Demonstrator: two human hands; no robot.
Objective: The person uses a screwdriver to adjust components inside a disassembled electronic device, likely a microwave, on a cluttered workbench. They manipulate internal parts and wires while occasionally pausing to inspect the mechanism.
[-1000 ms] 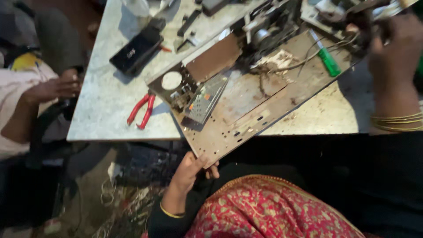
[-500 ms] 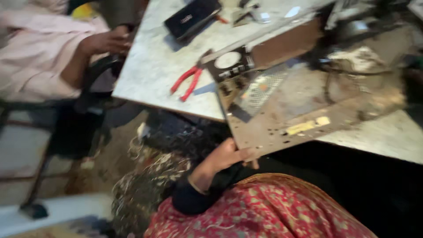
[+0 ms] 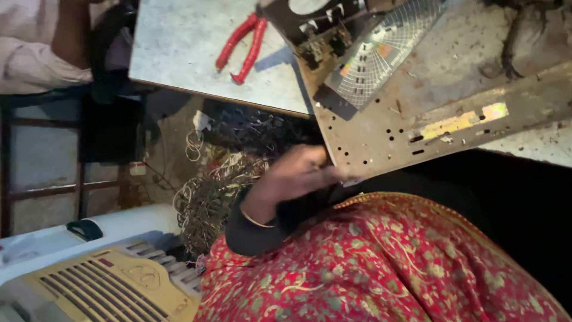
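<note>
1. Metal chassis [image 3: 381, 128] is overhanging the bench [image 3: 179, 53] edge; it's looking tippy if that grip slips.
2. Left hand [image 3: 298, 176] is gripping the chassis's near corner, blurred; right hand isn't showing.
3. Chassis is looking rusty, perforated, dial scale plate [image 3: 381, 56] on top.
4. Red pliers [image 3: 243, 45] are lying beside it.

Repair workshop; pliers [image 3: 241, 46], wire tangle [image 3: 217, 191]

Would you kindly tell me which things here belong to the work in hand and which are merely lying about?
In hand:
left hand at the corner of the metal chassis plate
dial panel on it

Lying about:
red pliers
wire tangle
cream grille housing
</note>
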